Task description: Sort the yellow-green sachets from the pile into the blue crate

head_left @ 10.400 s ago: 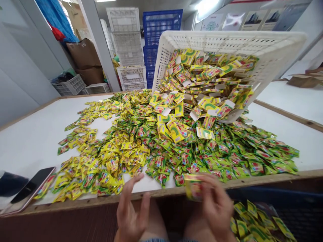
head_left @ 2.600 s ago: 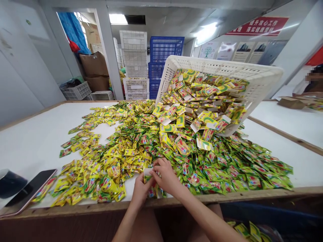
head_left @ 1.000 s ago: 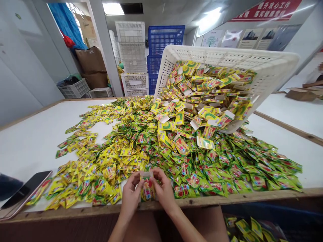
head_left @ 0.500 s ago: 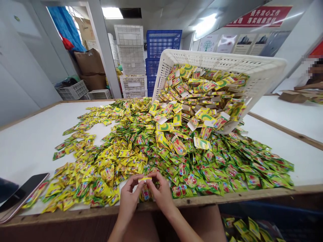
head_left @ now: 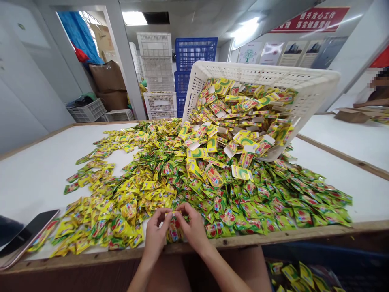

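At the table's near edge, my left hand (head_left: 155, 232) and my right hand (head_left: 193, 229) meet with thumbs and fingertips close together. Between them they pinch a small yellow carton (head_left: 174, 213), mostly hidden by the fingers. Just below the fingertips shows a red, yellow and green printed face (head_left: 174, 232); I cannot tell whether it belongs to the carton or to a packet behind. Yellow sachets (head_left: 130, 207) lie heaped on the left of my hands, green sachets (head_left: 252, 209) on the right. Flat yellow cartons (head_left: 242, 173) with open flaps spill over the heap.
A tilted white plastic basket (head_left: 316, 87) full of cartons rests on the pile. A phone (head_left: 33, 231) lies at the left edge. White crates (head_left: 159, 101) and blue crates (head_left: 196, 52) are stacked behind. Another person's arm (head_left: 372, 103) shows far right, by a cardboard box (head_left: 352, 115).
My fingertips have closed further over the carton, so less of its yellow surface shows. Both hands stay at nearly the same spot. The view has shifted slightly.
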Available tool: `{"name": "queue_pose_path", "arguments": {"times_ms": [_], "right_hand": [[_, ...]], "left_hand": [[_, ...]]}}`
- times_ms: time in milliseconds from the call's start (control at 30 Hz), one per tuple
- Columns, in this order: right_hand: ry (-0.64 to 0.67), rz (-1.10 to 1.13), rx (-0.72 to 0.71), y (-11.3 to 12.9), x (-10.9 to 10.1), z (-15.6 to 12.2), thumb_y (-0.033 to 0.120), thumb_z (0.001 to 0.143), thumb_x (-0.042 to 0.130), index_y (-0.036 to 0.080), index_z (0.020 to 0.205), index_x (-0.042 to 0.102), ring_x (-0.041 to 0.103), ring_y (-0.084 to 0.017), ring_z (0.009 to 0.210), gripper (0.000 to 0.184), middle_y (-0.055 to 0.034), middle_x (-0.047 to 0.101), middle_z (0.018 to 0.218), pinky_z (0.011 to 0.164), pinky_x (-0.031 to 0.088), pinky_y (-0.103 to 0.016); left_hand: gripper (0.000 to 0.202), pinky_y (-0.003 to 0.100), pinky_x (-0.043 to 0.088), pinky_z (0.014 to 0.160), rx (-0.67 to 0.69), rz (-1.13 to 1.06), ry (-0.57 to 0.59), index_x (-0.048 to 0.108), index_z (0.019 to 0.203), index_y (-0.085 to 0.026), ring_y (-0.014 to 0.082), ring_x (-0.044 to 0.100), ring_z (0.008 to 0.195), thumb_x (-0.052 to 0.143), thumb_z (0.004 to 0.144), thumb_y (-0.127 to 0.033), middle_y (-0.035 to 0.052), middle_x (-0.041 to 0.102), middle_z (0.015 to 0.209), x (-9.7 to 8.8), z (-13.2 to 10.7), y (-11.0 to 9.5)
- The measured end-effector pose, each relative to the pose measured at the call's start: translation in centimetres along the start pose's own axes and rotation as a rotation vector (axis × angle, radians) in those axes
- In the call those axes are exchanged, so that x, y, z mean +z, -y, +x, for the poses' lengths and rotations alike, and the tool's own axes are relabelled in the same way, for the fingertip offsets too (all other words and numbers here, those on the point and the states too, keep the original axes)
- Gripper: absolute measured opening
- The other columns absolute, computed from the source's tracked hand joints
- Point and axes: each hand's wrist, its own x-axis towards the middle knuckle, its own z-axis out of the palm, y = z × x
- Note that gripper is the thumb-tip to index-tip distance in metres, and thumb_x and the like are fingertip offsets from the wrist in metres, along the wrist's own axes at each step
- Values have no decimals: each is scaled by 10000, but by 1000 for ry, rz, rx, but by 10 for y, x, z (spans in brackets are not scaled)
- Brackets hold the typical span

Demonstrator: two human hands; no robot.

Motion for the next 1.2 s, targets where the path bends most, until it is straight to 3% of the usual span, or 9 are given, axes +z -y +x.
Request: {"name": "queue_pose_path", "arguments": {"times_ms": [600,800,967,1133,1200], "right_hand": [[-107,209,69,-13,11,-6,236,832,503,176,836,560,535,-130,757,83,-9,578,794,693,401,-233],[18,144,4,-18,6,-6,198,779,563,181,802,572,540,-138,775,30,-11,583,805,687,402,-231],[112,45,86,-14,-2,-13,160,781,528,208,930,564,561,-140,758,161,-1,612,827,676,423,-232],[184,2,-1,-5,-3,-19,23,698,481,247,1151,486,520,-175,1052,505,-22,564,1139,910,400,-306],[157,8,-19,-1,1,-21,-1,686,452,246,1145,497,515,-174,1072,523,-21,566,1140,933,397,-313]], "left_hand": [[158,276,459,781,23,-39,-2,594,841,-175,180,593,832,597,755,-307,39,630,842,-1,-1,13],[142,284,475,787,51,5,2,626,823,-175,185,599,843,625,730,-282,46,642,843,-4,-3,17],[157,288,481,779,24,36,-1,615,824,-175,190,602,840,627,724,-295,47,635,842,-6,-6,18],[349,322,459,847,2,43,30,532,1022,-203,211,579,962,645,704,-293,66,600,1024,-2,-12,14],[375,333,456,853,2,36,11,507,1043,-209,217,570,983,645,705,-295,71,585,1044,0,-15,12]]}}
